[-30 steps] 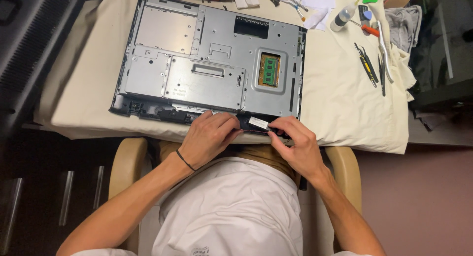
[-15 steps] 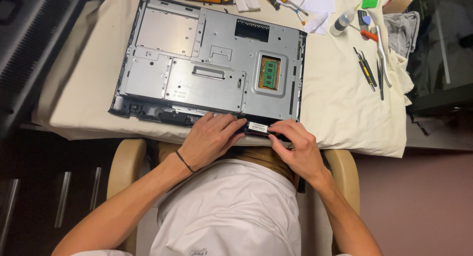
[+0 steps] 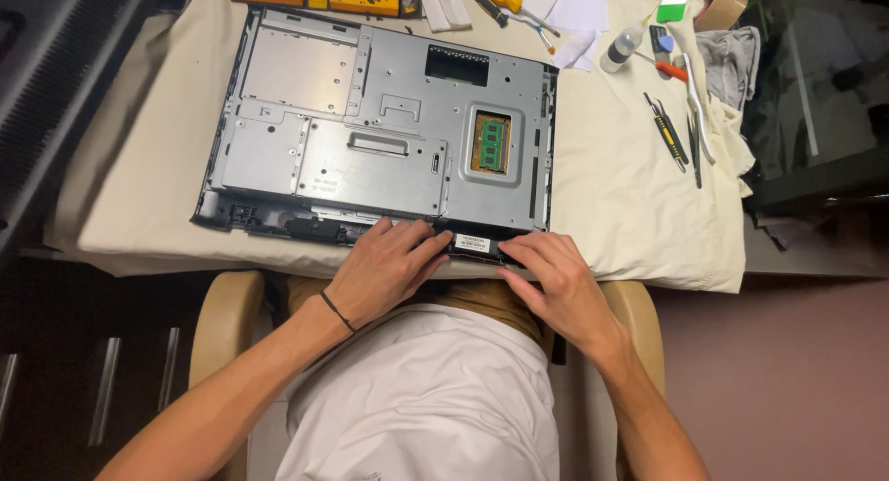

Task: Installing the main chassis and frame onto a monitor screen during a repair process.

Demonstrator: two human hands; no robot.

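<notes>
Cream cloth (image 3: 639, 194) covers the table beneath an opened grey metal computer chassis (image 3: 380, 129). Left hand (image 3: 384, 263) lies palm-down, fingers together, pressing the black strip (image 3: 472, 247) on the chassis's near edge. Right hand (image 3: 551, 277) curls its fingers onto the same strip, beside a small white rectangular label (image 3: 472, 241). Green memory module (image 3: 492, 142) sits recessed above.

Two bare hands, the left hand (image 3: 384, 268) and the right hand (image 3: 554, 282), rest at the near edge of one opened computer chassis (image 3: 370, 129). One green memory module (image 3: 492, 142) sits just beyond the right hand. Farther beyond lie two yellow-handled screwdrivers (image 3: 505, 0), one small white bottle (image 3: 620, 48), one tape roll (image 3: 722, 4), and one grey cloth (image 3: 727, 55).
</notes>
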